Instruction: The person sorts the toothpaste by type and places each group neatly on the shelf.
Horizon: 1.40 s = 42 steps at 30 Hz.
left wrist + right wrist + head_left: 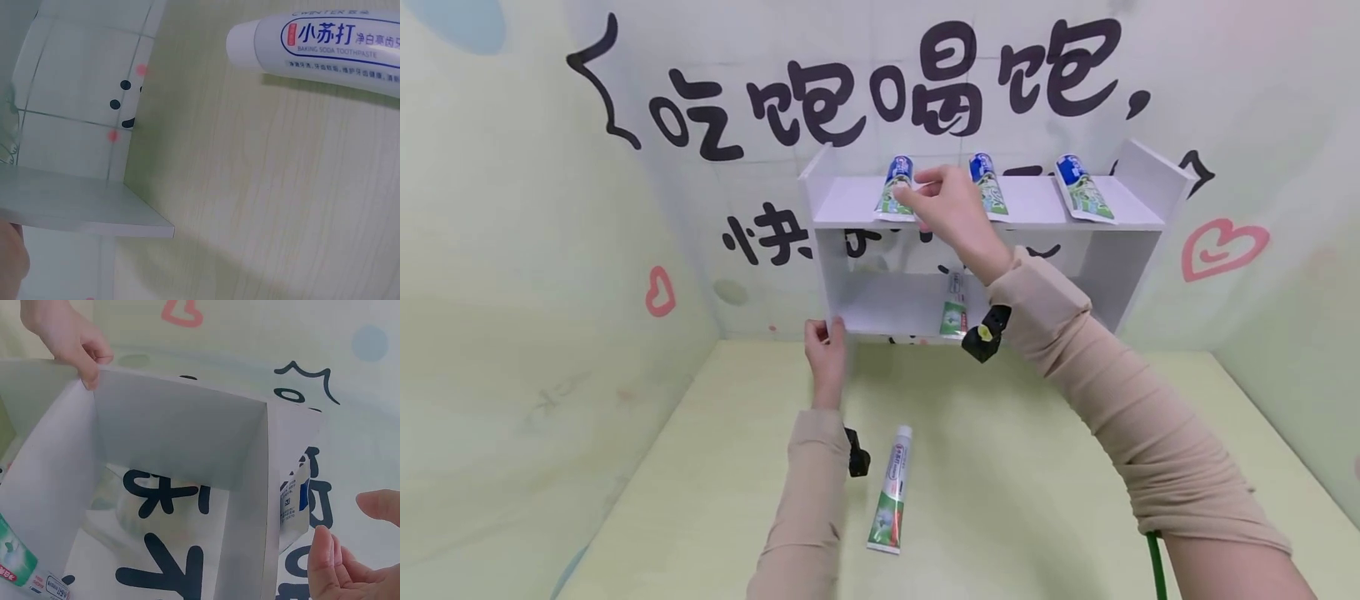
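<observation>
A white two-tier shelf (1037,226) stands against the back wall. My left hand (826,358) grips the front edge of its left side panel, with the thumb on the edge in the right wrist view. Beside the leftmost blue-and-green toothpaste tube (897,177) on the upper tier is my right hand (955,208). Its thumb and fingers are spread apart, and the right wrist view shows a gap between them and that tube (295,506). Two similar tubes, a middle one (982,172) partly behind the hand and a right one (1084,190), lie on the same tier.
A green-and-white toothpaste tube (955,312) lies on the lower tier. Another, a baking soda toothpaste tube (891,492), lies on the pale wooden table (992,500) in front of the shelf, its cap toward the shelf. Printed walls enclose the table at the back and sides.
</observation>
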### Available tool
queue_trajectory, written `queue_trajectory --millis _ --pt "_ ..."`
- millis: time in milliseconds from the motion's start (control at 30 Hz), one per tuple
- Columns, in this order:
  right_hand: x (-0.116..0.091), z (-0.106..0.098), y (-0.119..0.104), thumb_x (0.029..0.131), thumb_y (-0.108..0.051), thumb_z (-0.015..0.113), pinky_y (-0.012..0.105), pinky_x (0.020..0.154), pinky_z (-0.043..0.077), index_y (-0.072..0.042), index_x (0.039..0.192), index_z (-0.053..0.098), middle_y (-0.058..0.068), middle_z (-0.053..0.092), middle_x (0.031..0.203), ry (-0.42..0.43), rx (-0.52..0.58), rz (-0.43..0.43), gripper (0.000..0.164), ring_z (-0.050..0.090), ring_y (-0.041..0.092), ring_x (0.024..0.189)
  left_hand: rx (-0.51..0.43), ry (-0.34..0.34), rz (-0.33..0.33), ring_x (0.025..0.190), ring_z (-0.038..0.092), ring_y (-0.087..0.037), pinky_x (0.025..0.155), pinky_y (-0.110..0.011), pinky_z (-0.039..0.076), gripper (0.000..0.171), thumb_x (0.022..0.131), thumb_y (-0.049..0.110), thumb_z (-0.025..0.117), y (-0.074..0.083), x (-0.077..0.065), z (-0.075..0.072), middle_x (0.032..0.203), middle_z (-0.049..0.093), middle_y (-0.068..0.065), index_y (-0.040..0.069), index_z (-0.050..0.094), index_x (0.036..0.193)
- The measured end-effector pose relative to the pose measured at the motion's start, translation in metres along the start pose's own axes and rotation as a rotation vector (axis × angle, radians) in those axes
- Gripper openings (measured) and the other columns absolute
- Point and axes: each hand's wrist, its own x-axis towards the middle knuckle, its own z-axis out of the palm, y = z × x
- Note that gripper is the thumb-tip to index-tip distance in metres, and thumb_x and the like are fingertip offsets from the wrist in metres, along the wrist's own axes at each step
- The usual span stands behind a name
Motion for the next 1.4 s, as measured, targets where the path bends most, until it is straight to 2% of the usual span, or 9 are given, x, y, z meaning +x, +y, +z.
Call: queue_trajectory --millis 200,433,533,667,767,867,1067,1200,1400 --pt "-0.007 -0.001 0.002 0.085 -0.034 0.061 0.023 0.071 0.051 -0.008 0.126 0.05 0.006 0.055 0.111 -0.012 0.023 -0.044 0.049 0.056 0.013 0.072 0.005 0.037 0.022 0.091 0.045 -0.017 0.076 -0.027 0.04 0.015 0.092 0.018 0.05 -0.019 0.016 0.001 0.094 0.048 -0.005 0.007 0.041 0.087" --pt "-0.02 0.001 0.01 0.084 -0.036 0.062 0.023 0.069 0.049 -0.01 0.126 0.05 0.006 0.056 0.108 -0.026 0.06 -0.064 0.05 0.058 0.014 0.07 0.0 0.057 0.054 0.088 0.044 -0.014 0.075 -0.026 0.039 0.016 0.092 0.019 0.05 -0.024 0.023 0.001 0.089 0.046 -0.001 0.01 0.04 0.084" --pt "-0.027 0.005 0.016 0.084 -0.033 0.063 0.023 0.066 0.049 -0.01 0.124 0.051 0.006 0.056 0.106 -0.037 0.098 -0.074 0.048 0.057 0.014 0.071 0.002 0.051 0.058 0.087 0.043 -0.014 0.075 -0.026 0.038 0.017 0.092 0.021 0.05 -0.024 0.023 0.0 0.087 0.045 0.0 0.011 0.039 0.083" --pt "-0.034 0.013 0.025 0.084 -0.029 0.064 0.021 0.064 0.05 -0.007 0.123 0.052 0.008 0.056 0.106 -0.053 0.144 -0.089 0.046 0.056 0.016 0.082 0.001 0.047 0.063 0.087 0.041 -0.013 0.075 -0.026 0.037 0.018 0.093 0.022 0.049 -0.024 0.02 -0.001 0.086 0.043 0.001 0.012 0.038 0.083" --pt "-0.038 0.018 0.033 0.085 -0.029 0.064 0.024 0.066 0.051 -0.007 0.123 0.051 0.008 0.056 0.106 -0.07 0.161 -0.087 0.046 0.056 0.02 0.093 -0.001 0.047 0.062 0.087 0.04 -0.014 0.075 -0.026 0.037 0.018 0.093 0.022 0.049 -0.024 0.019 -0.001 0.087 0.043 0.0 0.011 0.038 0.084" --pt "-0.041 0.022 0.041 0.085 -0.028 0.063 0.028 0.07 0.052 -0.008 0.123 0.051 0.009 0.056 0.107 -0.083 0.179 -0.077 0.045 0.057 0.022 0.096 -0.003 0.042 0.053 0.087 0.041 -0.014 0.076 -0.026 0.037 0.018 0.093 0.023 0.049 -0.025 0.017 0.0 0.087 0.043 0.0 0.01 0.039 0.085" --pt "-0.046 0.029 0.062 0.085 -0.029 0.063 0.027 0.069 0.052 -0.007 0.122 0.051 0.01 0.058 0.105 -0.09 0.156 -0.071 0.045 0.057 0.02 0.092 -0.006 0.03 0.038 0.088 0.041 -0.014 0.077 -0.027 0.038 0.018 0.093 0.024 0.05 -0.027 0.016 0.002 0.088 0.043 0.0 0.01 0.04 0.086" --pt "-0.051 0.036 0.08 0.085 -0.029 0.063 0.025 0.066 0.052 -0.007 0.122 0.051 0.011 0.058 0.107 -0.12 0.141 -0.028 0.045 0.058 0.024 0.093 0.004 0.015 0.02 0.089 0.041 -0.014 0.077 -0.027 0.038 0.019 0.093 0.025 0.05 -0.029 0.015 0.004 0.09 0.043 0.001 0.011 0.04 0.086" --pt "-0.057 0.053 0.11 0.085 -0.026 0.063 0.025 0.068 0.051 -0.002 0.122 0.05 0.016 0.058 0.112 -0.175 0.187 0.047 0.046 0.057 0.016 0.076 0.0 0.029 0.025 0.09 0.042 -0.015 0.077 -0.028 0.039 0.019 0.092 0.024 0.051 -0.029 0.014 0.004 0.091 0.046 -0.001 0.009 0.041 0.087"
